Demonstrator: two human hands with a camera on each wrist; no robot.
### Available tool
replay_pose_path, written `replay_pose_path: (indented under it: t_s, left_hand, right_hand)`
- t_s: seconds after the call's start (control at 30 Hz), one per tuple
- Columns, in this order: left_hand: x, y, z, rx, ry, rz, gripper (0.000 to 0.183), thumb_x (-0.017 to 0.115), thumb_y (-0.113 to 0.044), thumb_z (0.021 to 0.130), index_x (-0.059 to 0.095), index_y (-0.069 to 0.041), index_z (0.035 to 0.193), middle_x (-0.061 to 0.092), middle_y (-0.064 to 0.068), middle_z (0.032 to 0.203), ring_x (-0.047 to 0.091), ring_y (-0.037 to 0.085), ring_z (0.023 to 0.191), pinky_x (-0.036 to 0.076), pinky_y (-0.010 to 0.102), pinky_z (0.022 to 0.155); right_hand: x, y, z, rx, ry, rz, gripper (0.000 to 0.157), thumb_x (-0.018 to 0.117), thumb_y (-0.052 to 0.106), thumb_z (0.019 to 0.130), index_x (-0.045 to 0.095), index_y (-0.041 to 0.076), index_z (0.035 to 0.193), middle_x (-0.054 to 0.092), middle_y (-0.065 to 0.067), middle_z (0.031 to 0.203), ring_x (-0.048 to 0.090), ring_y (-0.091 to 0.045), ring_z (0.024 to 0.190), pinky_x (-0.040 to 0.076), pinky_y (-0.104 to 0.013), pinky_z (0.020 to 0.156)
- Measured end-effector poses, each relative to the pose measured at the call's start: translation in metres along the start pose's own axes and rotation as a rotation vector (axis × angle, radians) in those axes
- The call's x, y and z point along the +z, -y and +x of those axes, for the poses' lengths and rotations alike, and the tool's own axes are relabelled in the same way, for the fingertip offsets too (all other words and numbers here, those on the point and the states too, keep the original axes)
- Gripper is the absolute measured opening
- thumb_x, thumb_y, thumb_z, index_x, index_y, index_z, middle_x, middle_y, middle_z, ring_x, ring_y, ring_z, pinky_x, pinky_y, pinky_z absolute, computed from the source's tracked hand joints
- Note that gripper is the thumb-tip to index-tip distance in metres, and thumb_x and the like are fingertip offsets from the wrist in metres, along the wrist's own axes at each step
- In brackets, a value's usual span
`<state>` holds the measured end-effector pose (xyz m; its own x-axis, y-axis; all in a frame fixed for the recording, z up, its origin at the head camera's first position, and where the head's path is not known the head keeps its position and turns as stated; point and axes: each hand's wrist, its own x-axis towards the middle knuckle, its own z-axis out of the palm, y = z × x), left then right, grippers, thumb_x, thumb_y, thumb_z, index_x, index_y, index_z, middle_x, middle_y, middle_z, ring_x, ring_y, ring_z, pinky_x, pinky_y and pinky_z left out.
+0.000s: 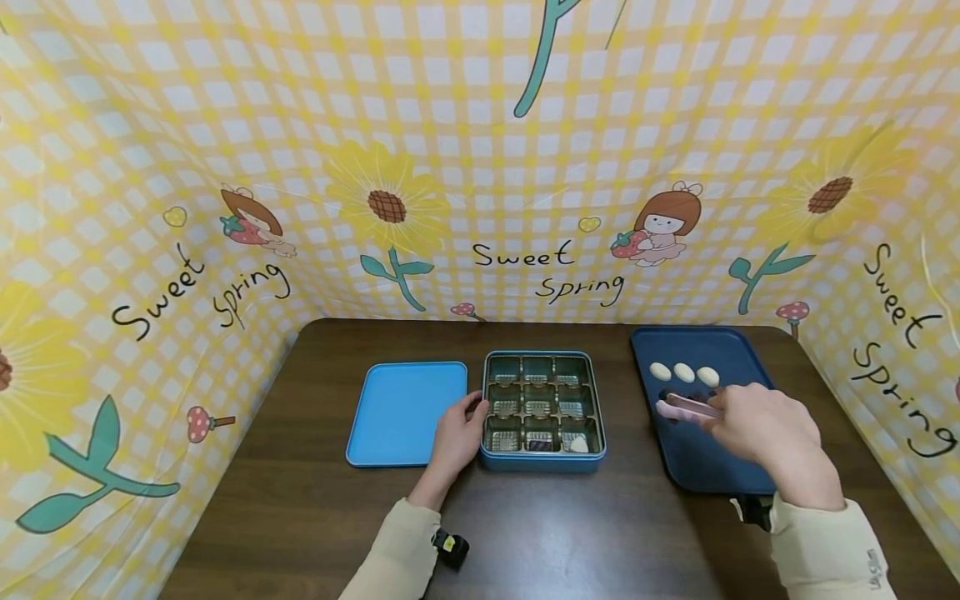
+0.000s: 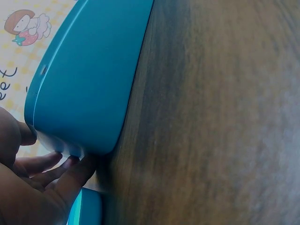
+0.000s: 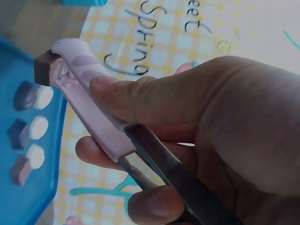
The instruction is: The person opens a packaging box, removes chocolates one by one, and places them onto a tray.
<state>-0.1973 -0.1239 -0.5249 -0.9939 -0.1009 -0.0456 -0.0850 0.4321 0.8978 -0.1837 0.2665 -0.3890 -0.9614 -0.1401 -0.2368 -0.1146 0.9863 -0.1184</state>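
My right hand [image 1: 768, 425] grips pink-ended metal tongs [image 3: 93, 93] over the dark blue tray [image 1: 712, 467]. Pinched in their tips is a brown chocolate-like block [image 3: 45, 69]. Three white oval pieces [image 1: 683, 372] lie on the tray, with darker pieces [image 3: 18, 133] beside them in the right wrist view. The fingers of my left hand [image 1: 456, 433] touch the left side of a blue box [image 1: 542, 462], fairly straight in the left wrist view. Of its nine-compartment insert, the front middle holds a dark piece [image 1: 538, 445] and the front right a white piece [image 1: 577, 443].
A light blue lid [image 1: 405, 412] lies flat left of the box. The brown wooden table [image 1: 555, 533] runs back to a yellow checked cloth [image 1: 450, 108] that hangs behind and at both sides. Table surface separates the box from the tray.
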Motion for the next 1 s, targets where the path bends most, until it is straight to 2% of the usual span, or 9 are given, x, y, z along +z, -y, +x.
replay_pose_path:
  t_s: [0.17,0.33,0.57,0.93,1.0]
  left_hand:
    - [-0.001,0.000,0.000,-0.006,0.004,-0.003,0.044,0.053,-0.027,0.107,0.055,-0.002,0.143,0.063,0.017,0.133,0.064,0.031,0.117,0.053,0.048,0.093]
    - [-0.001,0.000,0.000,-0.003,0.000,-0.003,0.044,0.053,-0.027,0.107,0.055,-0.002,0.143,0.063,0.017,0.133,0.064,0.032,0.117,0.053,0.048,0.093]
    - [0.002,0.000,0.000,0.005,-0.004,0.001,0.044,0.054,-0.026,0.106,0.056,-0.001,0.143,0.063,0.018,0.133,0.064,0.032,0.116,0.053,0.048,0.093]
    - [0.000,-0.001,0.000,-0.005,0.005,-0.018,0.045,0.053,-0.027,0.107,0.054,-0.002,0.144,0.062,0.017,0.134,0.063,0.032,0.118,0.052,0.049,0.094]
    - [0.000,-0.001,0.000,-0.006,0.007,-0.021,0.045,0.053,-0.026,0.107,0.054,-0.001,0.144,0.062,0.018,0.134,0.063,0.032,0.118,0.052,0.049,0.094]
  right_hand:
    - [0.004,-0.016,0.002,0.047,0.028,0.024,0.024,0.069,0.042,0.093,0.073,0.018,0.092,0.066,-0.014,0.090,0.059,-0.031,0.072,0.044,-0.047,0.055]
    - [0.010,-0.025,0.007,0.053,0.052,0.029,0.024,0.068,0.040,0.094,0.071,0.017,0.088,0.064,-0.012,0.087,0.057,-0.030,0.070,0.043,-0.046,0.055]
    - [0.020,-0.028,0.015,0.043,0.076,0.020,0.023,0.069,0.036,0.093,0.077,0.015,0.100,0.067,-0.010,0.089,0.059,-0.029,0.073,0.045,-0.047,0.056]
    - [0.026,-0.028,0.020,0.053,0.078,0.020,0.023,0.070,0.031,0.092,0.077,0.012,0.102,0.065,-0.008,0.086,0.055,-0.029,0.073,0.043,-0.045,0.055]
    - [0.027,-0.027,0.020,0.059,0.082,0.028,0.019,0.070,0.031,0.091,0.075,0.012,0.094,0.063,-0.007,0.082,0.055,-0.028,0.071,0.043,-0.044,0.055]
